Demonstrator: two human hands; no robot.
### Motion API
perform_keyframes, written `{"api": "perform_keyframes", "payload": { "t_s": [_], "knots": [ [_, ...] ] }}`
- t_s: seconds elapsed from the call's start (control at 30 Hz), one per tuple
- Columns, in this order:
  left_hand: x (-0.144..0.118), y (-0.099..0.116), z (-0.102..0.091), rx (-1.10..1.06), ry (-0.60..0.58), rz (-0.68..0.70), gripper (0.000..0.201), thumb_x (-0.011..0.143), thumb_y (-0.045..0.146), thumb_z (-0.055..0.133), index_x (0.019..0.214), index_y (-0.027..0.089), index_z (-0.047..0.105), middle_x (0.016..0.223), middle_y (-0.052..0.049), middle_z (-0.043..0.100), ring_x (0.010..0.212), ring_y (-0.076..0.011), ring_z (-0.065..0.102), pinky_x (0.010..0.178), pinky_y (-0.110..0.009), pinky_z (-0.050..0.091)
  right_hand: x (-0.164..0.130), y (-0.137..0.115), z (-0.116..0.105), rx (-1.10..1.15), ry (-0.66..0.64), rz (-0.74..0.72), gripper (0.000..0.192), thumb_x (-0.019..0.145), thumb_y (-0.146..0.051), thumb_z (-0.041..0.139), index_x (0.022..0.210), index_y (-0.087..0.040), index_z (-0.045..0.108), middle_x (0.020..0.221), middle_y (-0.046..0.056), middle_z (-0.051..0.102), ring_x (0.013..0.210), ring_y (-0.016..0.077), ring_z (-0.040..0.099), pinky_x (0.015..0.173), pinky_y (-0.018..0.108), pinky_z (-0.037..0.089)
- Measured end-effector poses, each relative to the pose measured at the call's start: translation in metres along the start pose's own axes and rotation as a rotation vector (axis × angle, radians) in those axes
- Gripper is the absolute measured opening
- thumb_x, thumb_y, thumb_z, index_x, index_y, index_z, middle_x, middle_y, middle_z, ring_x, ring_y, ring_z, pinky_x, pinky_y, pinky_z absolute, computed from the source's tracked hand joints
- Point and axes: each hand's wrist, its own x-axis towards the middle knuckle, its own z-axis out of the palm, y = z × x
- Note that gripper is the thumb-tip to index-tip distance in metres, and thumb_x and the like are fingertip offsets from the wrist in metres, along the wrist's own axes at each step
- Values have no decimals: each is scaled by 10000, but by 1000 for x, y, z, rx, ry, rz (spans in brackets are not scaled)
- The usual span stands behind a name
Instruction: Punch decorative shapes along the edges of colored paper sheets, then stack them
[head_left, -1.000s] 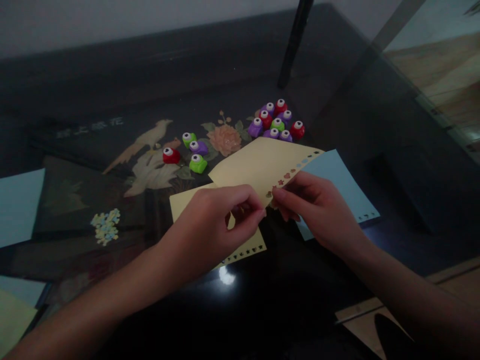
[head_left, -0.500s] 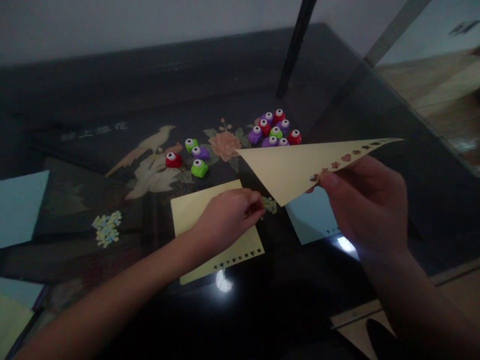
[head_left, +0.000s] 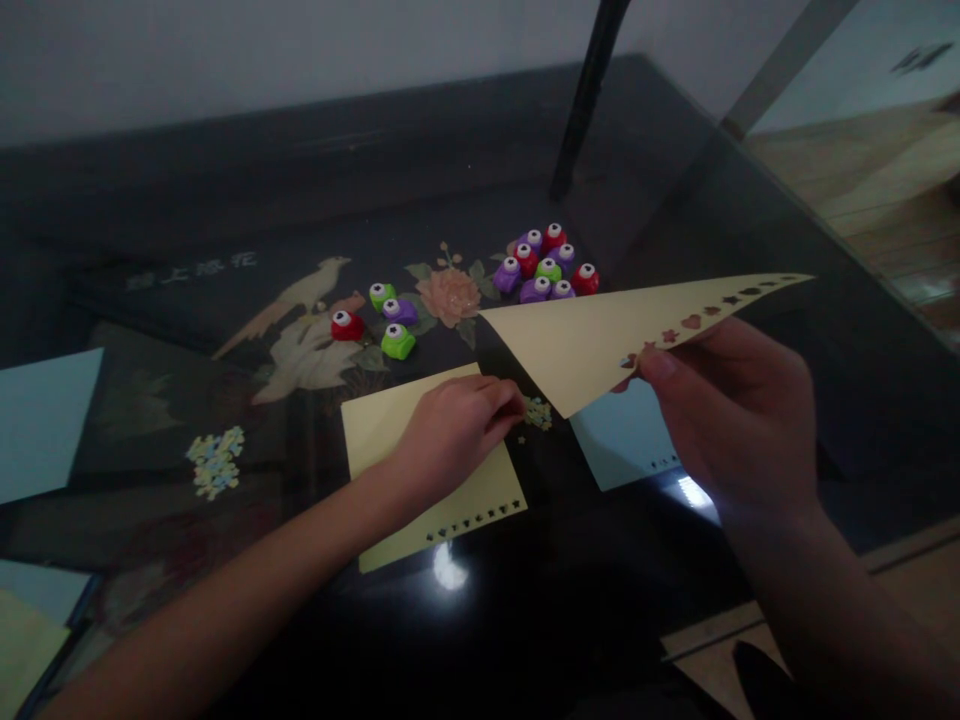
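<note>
Pinched between thumb and fingers of my right hand is a sheet of pale yellow paper, held tilted above the table. Punched shapes, a heart and stars among them, run along its near edge. My left hand is closed over a second yellow sheet lying flat, with a row of punched holes at its near edge. Its fingertips curl beside a small pile of paper cut-outs; whether they hold a piece is hidden. Under the raised sheet lies a blue sheet, also punched at the near edge.
Several craft punches in red, purple and green cluster at the back, with a smaller group to their left. Another pile of cut-outs and a blue sheet lie left on the glass tabletop.
Very little differs. My left hand stays by the cut-outs, and the raised yellow sheet remains in my right hand with a slight shift. The view has moved slightly.
</note>
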Motion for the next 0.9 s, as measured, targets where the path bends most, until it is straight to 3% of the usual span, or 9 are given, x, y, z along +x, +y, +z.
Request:
{"api": "perform_keyframes", "payload": {
  "t_s": [0.33, 0.57, 0.73, 0.9],
  "knots": [
    [-2, 1, -2, -24, -22, 9, 158, 878, 148, 524, 971, 183, 647, 954, -58, 683, 874, -202, 645, 744, -313, 494, -1, -1, 1, 16, -1, -25, 88, 786, -217, 701, 857, -269, 702, 832, -4, 681, 733, 150, 632, 686, 296, 553],
    [-4, 0, 2, -14, -30, 36, 214, 789, 248, 688, 992, 194, 650, 1056, -64, 656, 931, -231, 634, 811, -360, 514, -1, 3, 2, 69, 11, -44, 78, 777, -186, 703, 825, -247, 708, 793, -16, 668, 680, 119, 622, 659, 254, 558],
    [-1, -3, 9, -55, 16, 24, 155, 801, 211, 671, 953, 189, 658, 1007, -59, 643, 871, -215, 627, 765, -347, 509, 0, 1, 1, 73, -1, -35, 77, 779, -197, 708, 824, -259, 715, 808, -6, 678, 694, 129, 633, 658, 263, 564],
    [4, -4, 3, -271, 87, -32, 51, 830, 209, 620, 815, 164, 640, 859, -31, 621, 745, -156, 585, 693, -289, 466, -3, 1, -8, 36, 30, -48, 110, 801, -247, 704, 886, -316, 714, 782, -19, 684, 692, 143, 637, 633, 283, 555]
  ]
}}
